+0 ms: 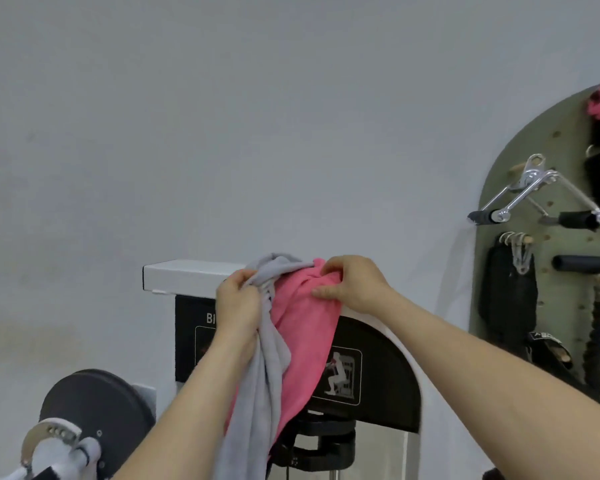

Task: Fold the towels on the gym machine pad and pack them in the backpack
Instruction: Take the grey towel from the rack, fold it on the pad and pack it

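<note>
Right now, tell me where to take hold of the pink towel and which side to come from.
Grip the pink towel at its bunched top fold, where it drapes over the machine top, coming from the right. The grey towel overlaps its left edge, and the left hand grips that one; the right side hangs free. The right hand pinches that fold.

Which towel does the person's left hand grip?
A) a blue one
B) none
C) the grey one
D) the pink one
C: the left hand bunches the grey towel in its curled fingers, while the right hand pinches the pink towel.
</note>
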